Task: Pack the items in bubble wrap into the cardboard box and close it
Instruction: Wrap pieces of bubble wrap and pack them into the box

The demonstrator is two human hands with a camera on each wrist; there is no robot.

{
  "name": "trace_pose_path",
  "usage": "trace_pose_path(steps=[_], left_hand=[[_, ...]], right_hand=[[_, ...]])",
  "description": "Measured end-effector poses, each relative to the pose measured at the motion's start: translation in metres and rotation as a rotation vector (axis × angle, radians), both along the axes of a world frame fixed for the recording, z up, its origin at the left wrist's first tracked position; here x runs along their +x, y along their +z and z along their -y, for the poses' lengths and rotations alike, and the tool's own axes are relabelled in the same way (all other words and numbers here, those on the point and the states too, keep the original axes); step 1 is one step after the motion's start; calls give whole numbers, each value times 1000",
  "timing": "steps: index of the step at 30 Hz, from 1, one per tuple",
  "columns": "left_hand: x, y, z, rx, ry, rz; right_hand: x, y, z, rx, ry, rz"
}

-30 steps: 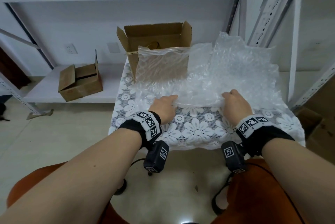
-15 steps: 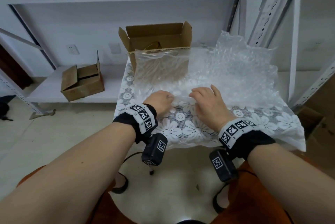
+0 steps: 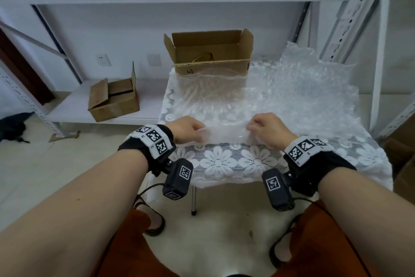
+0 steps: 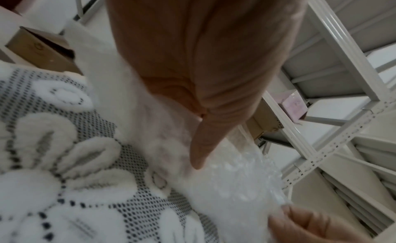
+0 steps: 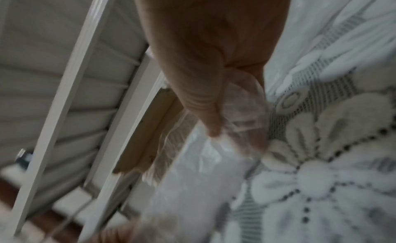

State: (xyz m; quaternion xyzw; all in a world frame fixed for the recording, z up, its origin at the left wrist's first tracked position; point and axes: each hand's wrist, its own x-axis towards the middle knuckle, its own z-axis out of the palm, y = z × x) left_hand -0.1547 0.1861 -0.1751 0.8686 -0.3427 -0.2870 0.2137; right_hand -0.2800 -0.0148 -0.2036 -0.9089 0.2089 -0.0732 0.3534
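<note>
A large clear bubble wrap sheet covers most of the small table and rises in front of the open cardboard box at the table's far edge. My left hand and right hand each pinch the near edge of the bubble wrap, lifted slightly off the cloth. The left wrist view shows my thumb on the bubble wrap. In the right wrist view my thumb and finger pinch the bubble wrap. Something golden lies inside the box, partly hidden.
A white lace flower tablecloth covers the table. A second, smaller cardboard box sits on a low white shelf to the left. White metal shelving stands behind and to the right. My knees are below the table's near edge.
The right hand slid left along the wrap's near edge, then back right a little. Both hands now pinch the edge and hold it slightly raised; the sheet's standing part in front of the box has sunk lower.
</note>
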Motion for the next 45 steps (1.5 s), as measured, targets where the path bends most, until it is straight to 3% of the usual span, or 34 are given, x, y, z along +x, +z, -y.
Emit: trace_pose_path(steps=[3,7,19,22,24,25,27,29,31,33,36,39,41,45], left_hand=[[6,-1,-8,-29,83,-7],[16,-9,-18,-35,222,35],[17,-36,-10,-48,362,208],[13,-41,-7,-1,256,500],[6,-39,-3,-148,134,731],[2,-36,1,-225,72,764],[-8,-33,8,-270,-45,602],[-17,-35,15,-153,-144,327],[-19,-40,18,-71,-193,180],[-17,-43,17,-46,-212,159],[-16,-43,18,-28,-220,173],[-17,-39,22,-17,-209,175],[-15,-37,23,-15,-185,134],[-11,-33,24,45,-166,104]], right_hand=[[-1,-5,9,200,-95,-64],[1,-13,14,225,-226,-87],[4,-22,-2,-278,-199,-261],[6,-24,-4,-340,-156,-317],[7,-25,-4,-377,-134,-333],[7,-25,-5,-396,-127,-338],[8,-25,-7,-416,-118,-352],[9,-25,-8,-409,-117,-368],[8,-23,-10,-418,-115,-367],[4,-21,-15,-550,-102,-309],[3,-21,-25,-828,66,-55],[9,-25,-38,-721,278,136],[10,-29,-45,-576,338,81],[8,-29,-41,-502,358,-93]])
